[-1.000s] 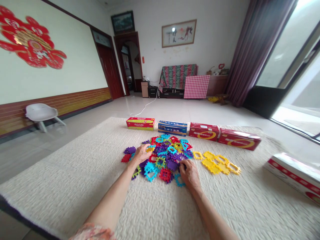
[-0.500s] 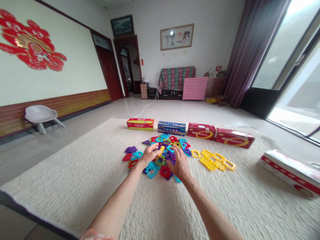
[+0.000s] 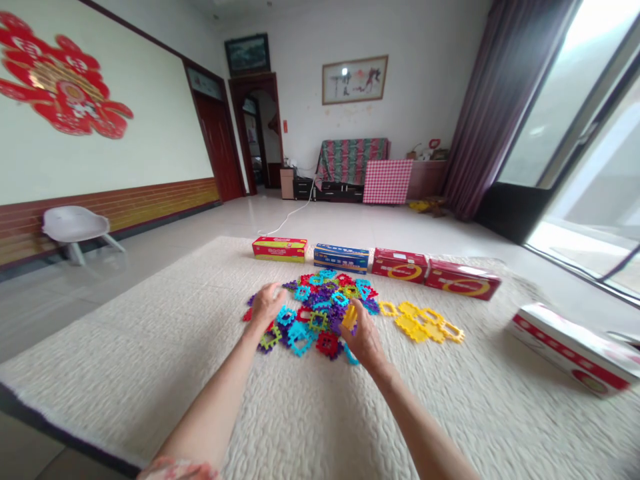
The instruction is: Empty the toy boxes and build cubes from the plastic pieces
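My right hand (image 3: 367, 337) is closed on a yellow interlocking plastic piece (image 3: 349, 316), pinched between thumb and fingers at the right side of a mixed pile. Over the left edge of this pile, my left hand (image 3: 268, 305) has bent fingers with a gap to the thumb, and I see nothing in it. The pile holds flat notched pieces in turquoise, purple, red and green, such as a turquoise piece (image 3: 301, 339), a red piece (image 3: 328, 345) and a green piece (image 3: 271, 339). Some pieces under both hands are hidden.
Several yellow pieces (image 3: 419, 325) lie together right of the pile. Behind it stand a red-and-yellow box (image 3: 279, 249), a blue box (image 3: 341, 258) and two dark red boxes (image 3: 400, 265). A white-and-red box (image 3: 575, 347) lies at right on the cream quilted mat (image 3: 310, 413).
The yellow piece has passed from my left hand to my right hand. My left hand has moved left to the pile's edge, uncovering pieces in the middle.
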{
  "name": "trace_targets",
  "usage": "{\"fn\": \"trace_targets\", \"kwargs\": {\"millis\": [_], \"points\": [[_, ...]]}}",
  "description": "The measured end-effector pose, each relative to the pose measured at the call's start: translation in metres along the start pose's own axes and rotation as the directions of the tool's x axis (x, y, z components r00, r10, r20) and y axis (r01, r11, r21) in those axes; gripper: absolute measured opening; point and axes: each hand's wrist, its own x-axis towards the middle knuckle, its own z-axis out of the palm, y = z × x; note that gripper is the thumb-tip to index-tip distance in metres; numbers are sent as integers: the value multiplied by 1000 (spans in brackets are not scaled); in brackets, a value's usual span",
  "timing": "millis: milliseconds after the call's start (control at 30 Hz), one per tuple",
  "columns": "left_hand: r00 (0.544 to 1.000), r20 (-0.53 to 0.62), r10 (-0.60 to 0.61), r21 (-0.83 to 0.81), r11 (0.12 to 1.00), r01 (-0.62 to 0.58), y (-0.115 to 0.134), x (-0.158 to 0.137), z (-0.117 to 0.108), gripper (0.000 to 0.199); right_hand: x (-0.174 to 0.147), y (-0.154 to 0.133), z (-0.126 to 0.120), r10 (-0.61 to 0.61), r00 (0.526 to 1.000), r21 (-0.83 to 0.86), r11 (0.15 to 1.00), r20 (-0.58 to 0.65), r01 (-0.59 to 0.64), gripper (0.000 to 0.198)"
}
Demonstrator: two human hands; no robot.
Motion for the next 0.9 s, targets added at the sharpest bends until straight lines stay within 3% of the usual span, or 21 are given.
{"fn": "trace_targets", "kwargs": {"millis": [33, 100, 200, 467, 567, 633, 700, 800, 900], "points": [[997, -58, -47, 109, 993, 53, -17, 8, -5, 40, -1, 9, -9, 19, 1000, -26, 999, -15, -19, 58], [976, -43, -215, 242, 945, 219, -47, 17, -9, 46, -2, 26, -28, 47, 998, -97, 994, -39, -50, 55], [966, 49, -253, 253, 939, 233, -66, 15, 1, 45, -4, 50, -53, 109, 993, -230, 966, -54, -119, 54], [984, 133, -123, -51, 990, 131, -19, 0, 50, 43, -3, 92, -100, 353, 933, -467, 815, -68, -342, 54], [983, 177, -41, -302, 948, 94, -8, 1, 57, 46, -3, 99, -113, 421, 904, -515, 761, -71, -395, 55], [986, 169, -6, -419, 904, 77, -6, 1, 56, 45, -5, 101, -117, 402, 911, -532, 753, -94, -388, 57], [990, 139, -18, -384, 921, 70, -7, 2, 51, 43, -7, 97, -114, 324, 939, -517, 788, -113, -334, 55], [992, 106, -72, -143, 986, 86, -10, 0, 42, 39, -11, 83, -97, 150, 984, -404, 897, -99, -177, 43], [988, 119, -95, 136, 988, 78, -10, -9, 38, 40, -18, 63, -72, 40, 999, -255, 966, -10, -41, 38]]}}
